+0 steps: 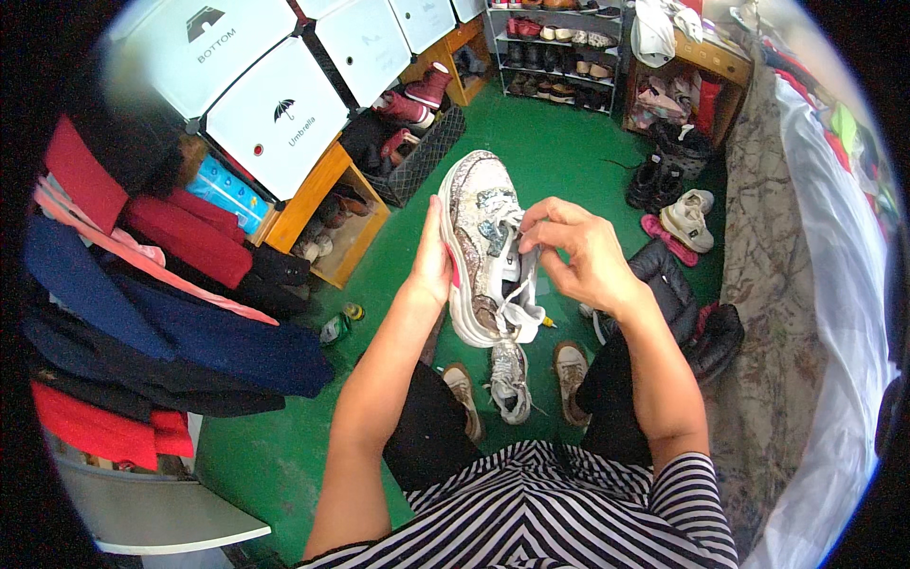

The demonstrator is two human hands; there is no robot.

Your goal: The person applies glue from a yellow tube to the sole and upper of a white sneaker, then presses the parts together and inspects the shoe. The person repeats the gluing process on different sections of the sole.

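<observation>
A pale sneaker [466, 218] with glittery, patterned panels and a thick white sole is held up in front of me, toe pointing away. My left hand [433, 256] grips it along the sole on its left side, most of the fingers hidden behind the shoe. At the lacing, the bent fingers of my right hand [580, 254] are closed on the white shoelace [517, 228]. The shoe's opening and loose tongue face my right hand. Below it, a second similar sneaker [510, 382] rests on the green floor between my feet, its laces loose.
At left hang dark and red clothes [142, 322] near white storage cubes [275, 119]. A black crate [417, 156] holds boots. A shoe rack [555, 57] stands at the back. On the right, a black jacket [664, 284] lies beside a patterned couch [768, 332]. A green can [336, 329] lies on the floor.
</observation>
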